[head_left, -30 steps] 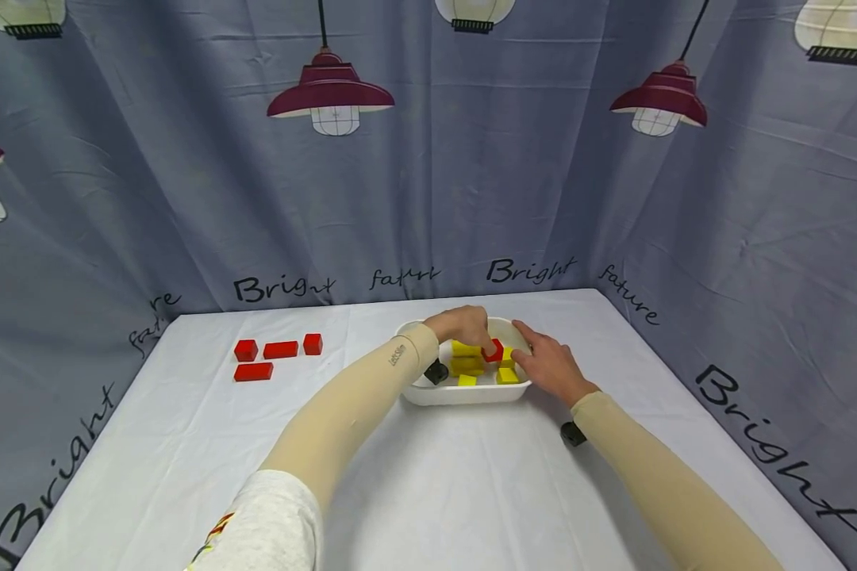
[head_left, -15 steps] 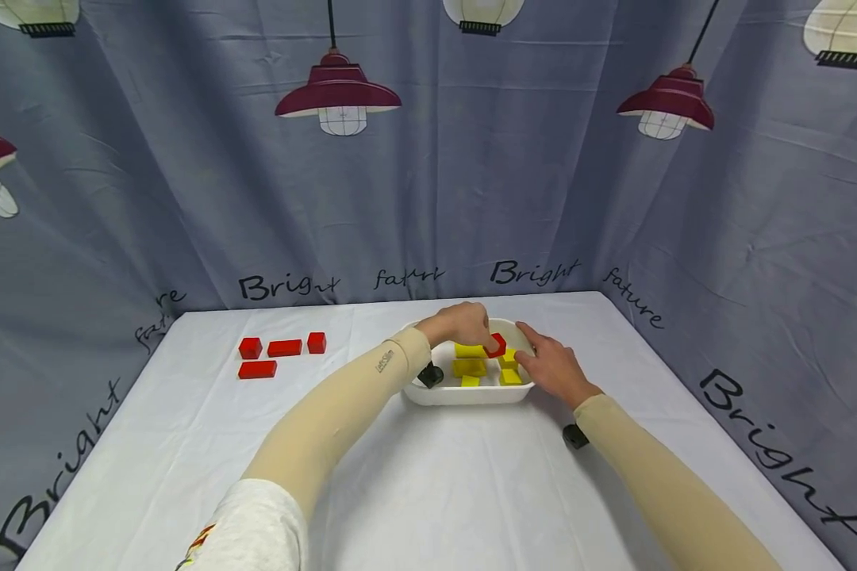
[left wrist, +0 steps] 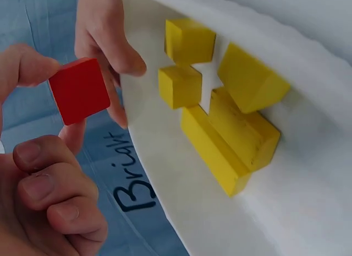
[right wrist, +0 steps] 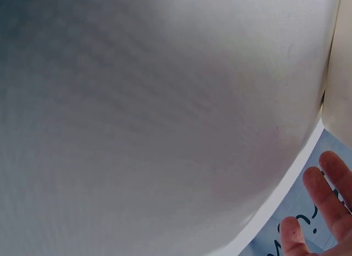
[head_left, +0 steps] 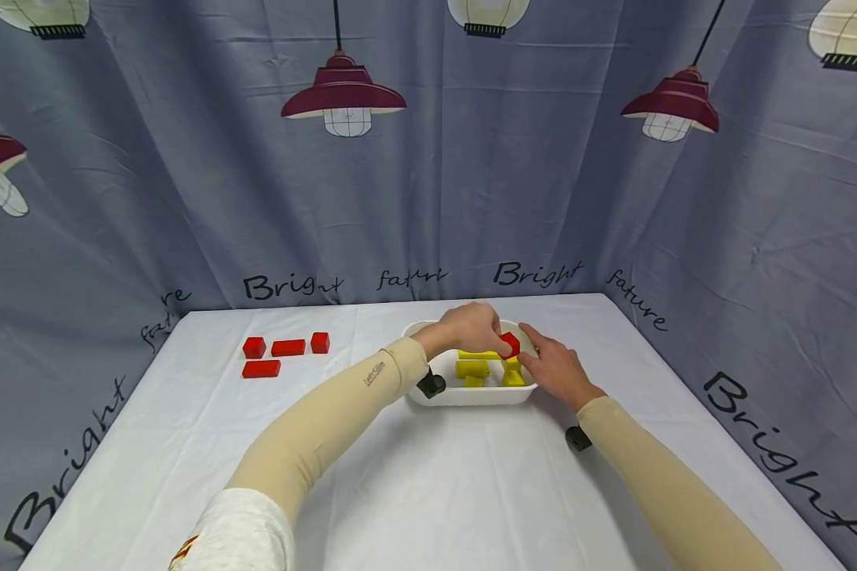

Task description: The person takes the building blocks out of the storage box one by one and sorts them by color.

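Note:
A red cube (left wrist: 81, 92) is pinched between the thumb and forefinger of my left hand (head_left: 469, 327), its other fingers curled back toward the palm. Hand and cube are over a white plastic tub (head_left: 471, 399). Several yellow blocks lie inside, among them a small cube (left wrist: 180, 86) and a long flat block (left wrist: 214, 148). My right hand (head_left: 557, 369) is at the tub's right end beside the rim, near the red cube. Its fingers look extended in the right wrist view, and whether they touch the rim I cannot tell.
Several red blocks lie apart on the left of the white-clothed table: a cube (head_left: 254, 347), two long blocks (head_left: 260, 369) and another cube (head_left: 320, 342). A grey-blue curtain (head_left: 428, 198) with printed lamps hangs behind and along both sides of the table.
My left hand has lifted the red cube slightly and carried it rightward, toward my right hand. The right hand stays by the tub's right end. The head view has shifted a little.

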`<state>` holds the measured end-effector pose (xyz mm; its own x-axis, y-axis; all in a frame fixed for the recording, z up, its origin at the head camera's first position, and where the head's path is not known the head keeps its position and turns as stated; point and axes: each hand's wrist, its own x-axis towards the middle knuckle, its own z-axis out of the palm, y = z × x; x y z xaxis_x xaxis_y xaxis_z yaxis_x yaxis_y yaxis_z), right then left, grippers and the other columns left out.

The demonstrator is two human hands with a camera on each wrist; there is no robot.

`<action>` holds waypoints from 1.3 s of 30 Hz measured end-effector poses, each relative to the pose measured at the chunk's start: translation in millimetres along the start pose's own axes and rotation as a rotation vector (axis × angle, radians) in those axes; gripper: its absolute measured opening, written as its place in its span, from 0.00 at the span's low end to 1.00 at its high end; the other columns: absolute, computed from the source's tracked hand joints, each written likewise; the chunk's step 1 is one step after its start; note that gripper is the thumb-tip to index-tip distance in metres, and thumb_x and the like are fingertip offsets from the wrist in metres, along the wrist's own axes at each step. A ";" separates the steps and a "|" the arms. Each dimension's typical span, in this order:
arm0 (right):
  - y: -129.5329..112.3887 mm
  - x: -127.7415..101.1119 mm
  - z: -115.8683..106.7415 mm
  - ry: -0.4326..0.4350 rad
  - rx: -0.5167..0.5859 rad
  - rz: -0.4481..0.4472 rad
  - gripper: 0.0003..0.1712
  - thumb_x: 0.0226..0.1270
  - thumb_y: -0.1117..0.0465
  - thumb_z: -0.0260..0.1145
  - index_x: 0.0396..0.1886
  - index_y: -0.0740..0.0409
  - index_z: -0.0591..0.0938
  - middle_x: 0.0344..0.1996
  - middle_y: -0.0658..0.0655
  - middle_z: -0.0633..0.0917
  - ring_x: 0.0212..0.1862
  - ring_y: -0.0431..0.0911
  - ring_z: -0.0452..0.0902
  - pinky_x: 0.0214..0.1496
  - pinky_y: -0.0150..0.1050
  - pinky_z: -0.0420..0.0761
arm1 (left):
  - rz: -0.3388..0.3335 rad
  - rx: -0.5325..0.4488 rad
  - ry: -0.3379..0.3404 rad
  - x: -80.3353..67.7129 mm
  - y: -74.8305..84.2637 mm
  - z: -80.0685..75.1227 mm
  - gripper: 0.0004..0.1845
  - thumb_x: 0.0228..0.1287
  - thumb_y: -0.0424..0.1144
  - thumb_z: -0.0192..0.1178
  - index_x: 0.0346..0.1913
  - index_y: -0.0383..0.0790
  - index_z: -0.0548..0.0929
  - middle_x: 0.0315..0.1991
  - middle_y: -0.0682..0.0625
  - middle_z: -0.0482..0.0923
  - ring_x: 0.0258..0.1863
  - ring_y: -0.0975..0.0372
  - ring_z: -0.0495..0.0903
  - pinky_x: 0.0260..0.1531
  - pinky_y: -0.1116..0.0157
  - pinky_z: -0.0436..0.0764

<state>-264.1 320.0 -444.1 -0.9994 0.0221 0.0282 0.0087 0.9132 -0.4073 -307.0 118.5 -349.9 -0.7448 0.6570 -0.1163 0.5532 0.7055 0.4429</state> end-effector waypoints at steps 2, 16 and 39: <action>0.2 0.0 0.0 0.006 -0.002 -0.011 0.38 0.74 0.49 0.52 0.81 0.49 0.56 0.71 0.67 0.71 0.68 0.65 0.69 0.70 0.71 0.58 | 0.010 0.008 0.020 -4.3 2.3 0.1 0.20 0.58 0.55 0.68 0.16 0.49 0.76 0.12 0.59 0.65 0.15 0.66 0.65 0.17 0.69 0.64; 1.0 -0.7 -0.5 0.006 0.001 -0.006 0.38 0.75 0.50 0.51 0.81 0.49 0.55 0.71 0.67 0.71 0.66 0.65 0.70 0.70 0.71 0.58 | 0.030 0.024 0.107 -30.7 10.5 -3.4 0.17 0.59 0.54 0.66 0.21 0.48 0.78 0.14 0.58 0.66 0.15 0.66 0.68 0.17 0.70 0.64; -0.3 0.5 1.0 -0.015 0.014 0.030 0.38 0.76 0.48 0.48 0.82 0.48 0.53 0.72 0.68 0.69 0.69 0.66 0.68 0.72 0.71 0.55 | 0.006 0.021 0.184 -87.3 -16.0 -14.1 0.14 0.56 0.55 0.67 0.36 0.50 0.83 0.21 0.56 0.76 0.22 0.62 0.74 0.22 0.66 0.71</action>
<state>-264.6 319.3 -444.9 -0.9991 0.0432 0.0018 0.0385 0.9063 -0.4209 -256.0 46.1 -334.3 -0.7964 0.6026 0.0515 0.5638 0.7088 0.4241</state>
